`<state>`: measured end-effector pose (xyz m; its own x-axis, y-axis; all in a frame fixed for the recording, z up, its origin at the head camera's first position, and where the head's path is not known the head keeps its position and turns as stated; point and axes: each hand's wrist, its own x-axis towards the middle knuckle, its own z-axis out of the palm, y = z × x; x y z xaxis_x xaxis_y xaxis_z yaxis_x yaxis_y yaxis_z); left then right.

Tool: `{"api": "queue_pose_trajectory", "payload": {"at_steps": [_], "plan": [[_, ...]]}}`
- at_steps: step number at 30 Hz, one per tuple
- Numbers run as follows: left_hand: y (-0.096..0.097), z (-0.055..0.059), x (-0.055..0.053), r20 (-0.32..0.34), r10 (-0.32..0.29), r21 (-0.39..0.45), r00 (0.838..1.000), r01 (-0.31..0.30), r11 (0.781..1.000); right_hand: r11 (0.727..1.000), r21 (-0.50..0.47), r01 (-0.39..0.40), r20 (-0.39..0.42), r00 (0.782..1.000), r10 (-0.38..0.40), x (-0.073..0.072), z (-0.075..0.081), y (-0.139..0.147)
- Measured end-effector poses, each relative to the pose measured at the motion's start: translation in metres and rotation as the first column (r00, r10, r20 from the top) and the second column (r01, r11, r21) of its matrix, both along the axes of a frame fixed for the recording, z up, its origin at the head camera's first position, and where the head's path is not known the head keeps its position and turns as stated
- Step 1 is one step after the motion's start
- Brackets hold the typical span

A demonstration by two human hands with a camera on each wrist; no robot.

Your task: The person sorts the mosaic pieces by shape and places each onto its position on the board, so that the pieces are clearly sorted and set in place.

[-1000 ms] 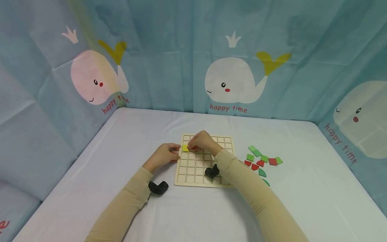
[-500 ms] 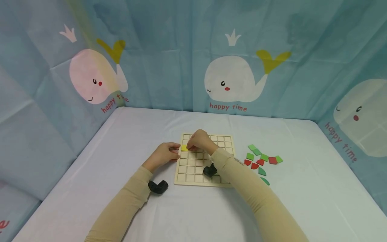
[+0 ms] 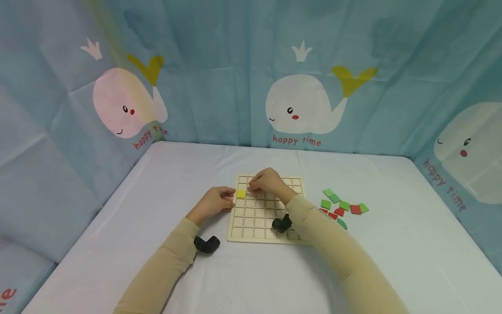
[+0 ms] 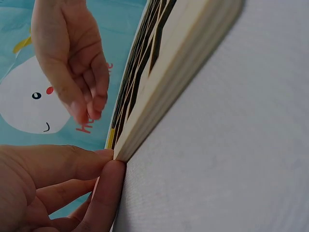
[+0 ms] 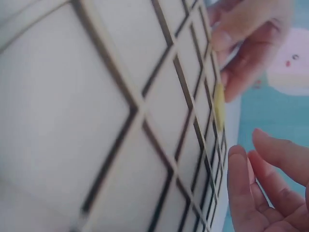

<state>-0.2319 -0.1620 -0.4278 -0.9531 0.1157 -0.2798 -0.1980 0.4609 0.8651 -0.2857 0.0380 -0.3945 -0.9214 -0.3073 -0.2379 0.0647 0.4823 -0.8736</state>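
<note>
A pale wooden grid board [image 3: 249, 222] lies on the white table. At its left edge my left hand [image 3: 213, 203] holds the rim; in the left wrist view thumb and forefinger pinch the board's edge [image 4: 166, 92]. A yellow square tile [image 3: 241, 194] sits in a cell of the leftmost column, close to the left fingertips. Over the board's upper part hovers my right hand [image 3: 270, 182], just right of that tile. The right wrist view has its fingers [image 5: 239, 179] and thumb apart, nothing between them, and the yellow tile [image 5: 219, 106] beyond.
Right of the board lie green squares [image 3: 326, 203], a red square [image 3: 355, 209], red quarter-round pieces [image 3: 339, 212] and a green rounded piece [image 3: 342, 224]; the right sleeve partly covers this group. A black device [image 3: 207, 245] is on the left wrist. A whale-print curtain [image 3: 219, 100] stands behind.
My right hand has let go of the yellow tile and shifted a little to the right, leaving the tile in its cell. The left hand has stayed at the board's edge.
</note>
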Motion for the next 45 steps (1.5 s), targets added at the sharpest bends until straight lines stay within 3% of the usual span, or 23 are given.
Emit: {"api": "queue_pose_trajectory", "payload": {"at_steps": [5,20,34,45], "plan": [[0.002,0.0,0.0,-0.003,0.011,-0.009,1.0,-0.011,1.0,0.998,-0.053,0.022,0.023,1.0,-0.021,0.001,0.008,0.025],[-0.002,-0.002,0.001,-0.006,0.013,-0.016,1.0,-0.013,1.0,0.998,0.045,0.039,-0.002,0.999,-0.039,0.011,0.025,0.077],[0.002,-0.002,0.0,-0.007,0.004,0.003,1.0,-0.004,1.0,0.984,0.121,0.129,-0.013,0.992,-0.128,0.005,0.036,0.121],[0.001,-0.003,-0.002,-0.009,-0.002,0.008,1.0,0.002,1.0,0.971,0.211,0.114,0.0,0.993,-0.117,0.005,0.041,0.154]]}}
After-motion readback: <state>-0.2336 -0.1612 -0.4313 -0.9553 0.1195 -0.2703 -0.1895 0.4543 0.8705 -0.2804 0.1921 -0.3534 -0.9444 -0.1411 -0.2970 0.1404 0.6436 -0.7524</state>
